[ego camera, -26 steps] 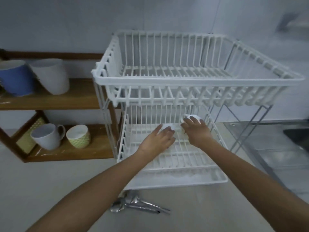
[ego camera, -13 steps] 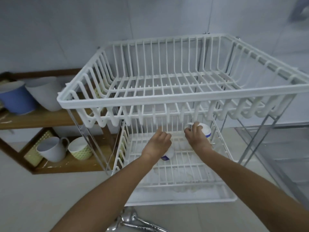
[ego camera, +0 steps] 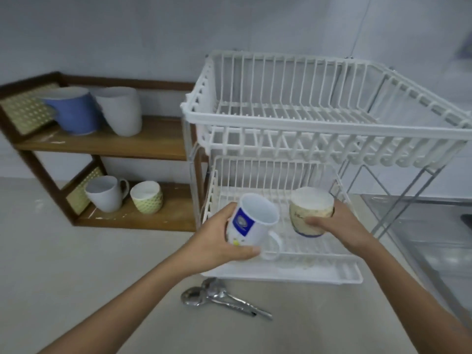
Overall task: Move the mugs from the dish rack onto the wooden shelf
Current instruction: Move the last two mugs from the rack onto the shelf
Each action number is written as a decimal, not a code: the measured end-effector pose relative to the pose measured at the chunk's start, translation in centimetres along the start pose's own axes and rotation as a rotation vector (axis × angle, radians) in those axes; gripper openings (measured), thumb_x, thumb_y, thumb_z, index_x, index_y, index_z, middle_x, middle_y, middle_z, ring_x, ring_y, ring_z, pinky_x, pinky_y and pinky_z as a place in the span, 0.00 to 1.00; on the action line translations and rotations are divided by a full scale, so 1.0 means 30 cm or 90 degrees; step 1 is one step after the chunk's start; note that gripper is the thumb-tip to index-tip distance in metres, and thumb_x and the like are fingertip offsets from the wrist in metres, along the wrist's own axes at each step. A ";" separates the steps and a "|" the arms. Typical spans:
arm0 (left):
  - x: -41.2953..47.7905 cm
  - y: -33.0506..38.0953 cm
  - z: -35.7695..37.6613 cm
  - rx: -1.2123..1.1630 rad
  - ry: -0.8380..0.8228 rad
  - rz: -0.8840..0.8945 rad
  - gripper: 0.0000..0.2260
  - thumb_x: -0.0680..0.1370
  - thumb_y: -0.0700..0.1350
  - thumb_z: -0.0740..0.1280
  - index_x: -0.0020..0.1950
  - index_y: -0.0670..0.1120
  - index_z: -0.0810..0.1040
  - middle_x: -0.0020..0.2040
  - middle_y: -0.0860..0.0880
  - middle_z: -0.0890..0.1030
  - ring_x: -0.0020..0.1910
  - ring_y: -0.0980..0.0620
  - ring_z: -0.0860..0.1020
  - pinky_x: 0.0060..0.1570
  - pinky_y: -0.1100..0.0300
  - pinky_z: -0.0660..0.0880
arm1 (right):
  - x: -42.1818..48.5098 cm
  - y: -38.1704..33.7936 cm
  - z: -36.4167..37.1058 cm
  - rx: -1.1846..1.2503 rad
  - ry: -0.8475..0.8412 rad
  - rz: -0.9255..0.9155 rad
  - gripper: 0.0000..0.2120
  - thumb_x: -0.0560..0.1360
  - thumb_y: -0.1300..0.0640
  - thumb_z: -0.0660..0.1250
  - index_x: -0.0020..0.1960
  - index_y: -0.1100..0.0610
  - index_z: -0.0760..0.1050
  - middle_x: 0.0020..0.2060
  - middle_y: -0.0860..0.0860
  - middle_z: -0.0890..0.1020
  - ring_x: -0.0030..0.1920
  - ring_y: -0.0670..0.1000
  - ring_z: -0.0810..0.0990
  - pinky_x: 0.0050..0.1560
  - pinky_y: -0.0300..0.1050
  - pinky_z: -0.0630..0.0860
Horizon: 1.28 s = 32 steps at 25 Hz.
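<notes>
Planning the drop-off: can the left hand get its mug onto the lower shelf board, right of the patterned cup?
Probably yes. The left hand holds the white mug clear of the dish rack, and the lower shelf board is bare there.

Both hands have come out of the dish rack's [ego camera: 319, 129] lower tier. The left hand [ego camera: 217, 241] now holds a white mug [ego camera: 251, 222], the right hand [ego camera: 339, 226] a patterned cup [ego camera: 310, 213].

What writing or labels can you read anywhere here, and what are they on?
No text is readable.
White mug in the left hand: blue square label with a round emblem, too blurred to read.
Patterned cup in the right hand: faint marks, unreadable.
Shelf mugs and dish rack: no writing visible.
</notes>
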State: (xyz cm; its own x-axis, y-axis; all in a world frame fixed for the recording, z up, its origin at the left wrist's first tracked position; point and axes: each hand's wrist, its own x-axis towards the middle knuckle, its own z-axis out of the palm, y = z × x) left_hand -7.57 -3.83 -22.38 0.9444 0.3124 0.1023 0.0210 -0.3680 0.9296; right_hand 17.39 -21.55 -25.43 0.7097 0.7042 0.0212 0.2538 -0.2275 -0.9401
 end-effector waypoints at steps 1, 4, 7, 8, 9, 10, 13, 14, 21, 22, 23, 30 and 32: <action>-0.056 -0.009 -0.048 -0.048 -0.019 -0.007 0.26 0.63 0.51 0.78 0.58 0.58 0.73 0.51 0.59 0.83 0.50 0.60 0.81 0.45 0.68 0.77 | -0.052 -0.012 0.042 0.103 -0.043 -0.001 0.37 0.57 0.53 0.82 0.63 0.50 0.72 0.56 0.48 0.83 0.55 0.50 0.82 0.42 0.35 0.80; -0.181 -0.071 -0.200 -0.052 0.054 -0.030 0.25 0.62 0.49 0.78 0.57 0.54 0.75 0.51 0.59 0.83 0.50 0.59 0.81 0.44 0.68 0.76 | -0.193 -0.081 0.234 0.222 -0.126 -0.038 0.36 0.54 0.57 0.78 0.61 0.50 0.72 0.52 0.44 0.85 0.53 0.46 0.83 0.46 0.37 0.80; -0.246 -0.161 -0.368 -0.035 0.185 -0.091 0.24 0.62 0.50 0.80 0.54 0.55 0.76 0.49 0.62 0.83 0.48 0.61 0.81 0.40 0.68 0.77 | -0.285 -0.178 0.477 0.242 -0.178 -0.089 0.37 0.54 0.56 0.77 0.62 0.52 0.71 0.54 0.47 0.84 0.54 0.48 0.82 0.49 0.40 0.79; -0.260 -0.191 -0.432 -0.021 0.229 -0.111 0.23 0.62 0.51 0.79 0.53 0.57 0.75 0.47 0.63 0.83 0.46 0.63 0.81 0.37 0.70 0.77 | -0.295 -0.218 0.566 0.234 -0.181 -0.109 0.37 0.54 0.56 0.78 0.62 0.51 0.71 0.55 0.46 0.83 0.55 0.48 0.81 0.50 0.39 0.78; -0.254 -0.220 -0.471 -0.009 0.265 -0.130 0.22 0.62 0.51 0.79 0.52 0.59 0.75 0.46 0.62 0.84 0.45 0.64 0.81 0.35 0.71 0.76 | -0.298 -0.255 0.629 0.216 -0.172 -0.126 0.37 0.54 0.55 0.78 0.61 0.47 0.71 0.54 0.42 0.82 0.56 0.47 0.80 0.49 0.38 0.78; -0.262 -0.252 -0.527 0.005 0.298 -0.144 0.22 0.63 0.51 0.79 0.52 0.60 0.74 0.45 0.62 0.83 0.44 0.64 0.81 0.35 0.71 0.76 | -0.292 -0.311 0.711 0.201 -0.151 -0.136 0.36 0.53 0.54 0.77 0.60 0.44 0.71 0.53 0.39 0.81 0.55 0.44 0.80 0.48 0.37 0.78; -0.256 -0.326 -0.642 0.064 0.316 -0.164 0.25 0.62 0.51 0.80 0.54 0.59 0.73 0.45 0.62 0.81 0.43 0.66 0.79 0.35 0.72 0.73 | -0.210 -0.484 0.891 0.197 -0.056 -0.172 0.35 0.52 0.50 0.78 0.57 0.41 0.70 0.52 0.38 0.80 0.53 0.36 0.78 0.47 0.32 0.77; -0.251 -0.346 -0.672 0.085 0.309 -0.164 0.27 0.62 0.51 0.80 0.55 0.59 0.72 0.45 0.63 0.80 0.43 0.68 0.78 0.36 0.72 0.72 | -0.166 -0.546 0.940 0.184 -0.017 -0.195 0.36 0.52 0.48 0.78 0.58 0.41 0.69 0.53 0.38 0.78 0.53 0.34 0.77 0.47 0.30 0.77; -0.131 -0.435 -0.714 0.109 0.274 -0.171 0.31 0.62 0.50 0.80 0.62 0.52 0.71 0.54 0.54 0.79 0.49 0.58 0.75 0.41 0.67 0.72 | 0.300 -0.802 1.051 0.044 0.248 -0.183 0.42 0.59 0.45 0.80 0.65 0.55 0.63 0.58 0.51 0.76 0.58 0.49 0.74 0.45 0.34 0.72; -0.112 -0.447 -0.710 0.109 0.264 -0.173 0.32 0.62 0.50 0.80 0.63 0.51 0.71 0.56 0.53 0.79 0.50 0.57 0.75 0.44 0.65 0.73 | 0.357 -0.806 1.047 0.029 0.264 -0.166 0.43 0.59 0.46 0.80 0.66 0.57 0.63 0.60 0.53 0.76 0.60 0.51 0.75 0.48 0.38 0.73; -0.093 -0.459 -0.709 0.108 0.250 -0.172 0.33 0.62 0.50 0.80 0.64 0.51 0.71 0.58 0.52 0.79 0.51 0.56 0.76 0.48 0.62 0.74 | 0.411 -0.807 1.042 0.016 0.272 -0.144 0.44 0.58 0.46 0.81 0.66 0.58 0.63 0.61 0.55 0.76 0.62 0.54 0.75 0.54 0.42 0.74; -0.005 -0.521 -0.693 0.087 0.184 -0.146 0.32 0.63 0.52 0.79 0.63 0.51 0.71 0.59 0.51 0.79 0.51 0.56 0.75 0.47 0.63 0.74 | 0.532 -0.752 1.034 -0.040 0.258 -0.063 0.42 0.63 0.47 0.78 0.68 0.58 0.61 0.65 0.56 0.74 0.66 0.57 0.72 0.63 0.48 0.68; 0.017 -0.529 -0.686 0.069 0.172 -0.139 0.31 0.64 0.51 0.79 0.63 0.50 0.71 0.59 0.51 0.79 0.51 0.56 0.76 0.46 0.65 0.73 | 0.493 -0.768 1.031 -0.046 0.247 -0.103 0.38 0.66 0.51 0.77 0.68 0.59 0.62 0.65 0.56 0.74 0.66 0.56 0.72 0.64 0.46 0.67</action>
State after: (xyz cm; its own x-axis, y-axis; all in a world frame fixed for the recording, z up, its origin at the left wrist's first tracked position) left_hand -14.16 20.21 -29.79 0.7936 0.6083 0.0087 0.2611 -0.3534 0.8983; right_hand 1.71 14.90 -13.97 0.8483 0.4320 0.3062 0.4179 -0.1909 -0.8882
